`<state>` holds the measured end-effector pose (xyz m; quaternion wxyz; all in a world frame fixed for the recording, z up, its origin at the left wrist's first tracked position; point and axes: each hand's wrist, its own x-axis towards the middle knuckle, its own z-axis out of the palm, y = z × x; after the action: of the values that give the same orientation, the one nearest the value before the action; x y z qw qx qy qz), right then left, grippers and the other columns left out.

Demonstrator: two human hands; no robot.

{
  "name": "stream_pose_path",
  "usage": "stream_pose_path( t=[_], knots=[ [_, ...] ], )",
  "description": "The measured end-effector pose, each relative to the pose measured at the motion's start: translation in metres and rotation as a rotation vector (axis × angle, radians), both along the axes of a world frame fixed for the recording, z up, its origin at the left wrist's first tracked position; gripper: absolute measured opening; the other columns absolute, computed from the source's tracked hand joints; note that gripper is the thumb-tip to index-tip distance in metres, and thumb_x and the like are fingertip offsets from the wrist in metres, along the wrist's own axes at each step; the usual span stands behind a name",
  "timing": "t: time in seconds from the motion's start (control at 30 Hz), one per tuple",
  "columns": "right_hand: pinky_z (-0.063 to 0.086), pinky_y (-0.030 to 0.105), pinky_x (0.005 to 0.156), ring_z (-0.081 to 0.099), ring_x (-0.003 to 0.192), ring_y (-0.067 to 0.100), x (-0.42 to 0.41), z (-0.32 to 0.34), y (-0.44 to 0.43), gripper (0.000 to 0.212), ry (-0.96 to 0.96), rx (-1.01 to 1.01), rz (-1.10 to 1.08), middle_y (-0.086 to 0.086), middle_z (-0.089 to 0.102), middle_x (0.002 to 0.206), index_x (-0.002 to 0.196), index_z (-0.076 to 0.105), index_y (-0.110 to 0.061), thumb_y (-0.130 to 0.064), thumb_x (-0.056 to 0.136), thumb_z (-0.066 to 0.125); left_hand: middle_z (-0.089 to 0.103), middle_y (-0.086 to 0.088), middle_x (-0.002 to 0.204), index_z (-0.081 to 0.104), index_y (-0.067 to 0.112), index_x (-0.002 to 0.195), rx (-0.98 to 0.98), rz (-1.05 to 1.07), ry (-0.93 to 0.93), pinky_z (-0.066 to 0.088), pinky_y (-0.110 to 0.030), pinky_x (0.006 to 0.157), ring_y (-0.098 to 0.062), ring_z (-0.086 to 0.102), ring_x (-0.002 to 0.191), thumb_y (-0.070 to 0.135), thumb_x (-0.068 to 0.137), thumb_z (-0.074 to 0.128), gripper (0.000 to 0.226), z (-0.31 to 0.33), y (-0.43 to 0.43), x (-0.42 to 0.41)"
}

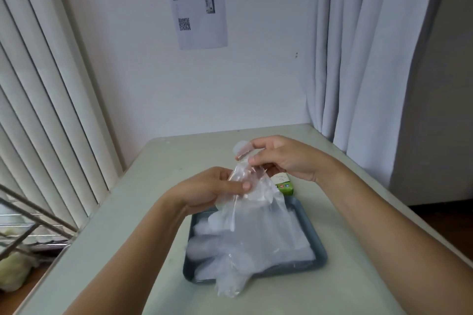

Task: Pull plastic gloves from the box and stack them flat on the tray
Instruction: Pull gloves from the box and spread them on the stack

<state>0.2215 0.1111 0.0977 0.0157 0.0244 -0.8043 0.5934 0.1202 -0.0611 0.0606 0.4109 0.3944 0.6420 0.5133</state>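
We hold one clear plastic glove (249,193) up in the air above the tray (307,227), with both hands on its upper end. Our left hand (217,190) pinches the film between thumb and curled fingers at the glove's near side. Our right hand (284,158), slightly higher and farther back, pinches the bunched top of the same glove with thumb and fingertips. The glove hangs crumpled down toward the tray, and against the clear film below we cannot tell where its lower edge ends. The blue-grey tray lies on the pale table (143,212) and bears a stack of gloves (279,245) lying mostly flat; some film spills over the near rim onto the table. The green and white box (284,183) stands just beyond the tray's far edge, partly hidden behind our right hand. Blinds (38,84) hang on the left, a curtain (371,59) on the right.
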Motion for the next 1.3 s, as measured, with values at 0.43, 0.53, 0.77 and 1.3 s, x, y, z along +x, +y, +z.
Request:
stream_pose_path(
  t=[0.43,0.53,0.77,1.3],
  knots=[
    [0.052,0.031,0.091,0.068,0.100,0.020,0.039,-0.090,-0.018,0.036,-0.018,-0.642,-0.122,0.010,0.071,0.108,0.115,0.063,-0.004,-0.006,0.080,0.064,0.067,-0.021,0.095,0.063,-0.008,0.101,0.256,0.302,-0.258,0.057,-0.029,0.075,-0.025,0.066,0.083,0.015,0.091,0.058,0.026,-0.016,-0.012,0.014],
    [0.056,0.028,0.078,0.069,0.081,0.019,0.034,-0.094,-0.017,0.014,0.071,-0.725,-0.381,0.012,0.072,0.089,0.095,0.070,0.002,-0.004,0.089,0.058,0.066,-0.006,0.071,0.063,0.002,0.083,0.285,0.353,-0.270,0.052,-0.018,0.058,-0.013,0.063,0.063,0.005,0.094,0.052,0.015,-0.023,-0.013,0.019],
    [0.046,0.017,0.046,0.055,0.047,0.011,0.022,-0.096,0.005,0.002,0.039,-0.405,-0.588,0.009,0.061,0.064,0.087,0.067,-0.001,0.000,0.086,0.065,0.047,-0.010,0.068,0.062,-0.005,0.088,0.110,0.457,-0.099,0.047,-0.019,0.052,-0.014,0.048,0.053,0.010,0.094,0.058,0.016,-0.040,-0.015,0.017],
    [0.036,0.030,0.056,0.049,0.061,0.021,0.008,-0.149,0.021,0.032,-0.203,0.636,-0.629,0.009,0.065,0.070,0.061,0.044,-0.013,-0.026,0.088,0.055,0.062,0.005,0.090,0.057,0.021,0.109,-0.582,0.496,0.788,0.041,-0.020,0.060,-0.012,0.057,0.076,0.033,0.086,0.061,0.026,-0.098,-0.026,0.015]
  ],
)
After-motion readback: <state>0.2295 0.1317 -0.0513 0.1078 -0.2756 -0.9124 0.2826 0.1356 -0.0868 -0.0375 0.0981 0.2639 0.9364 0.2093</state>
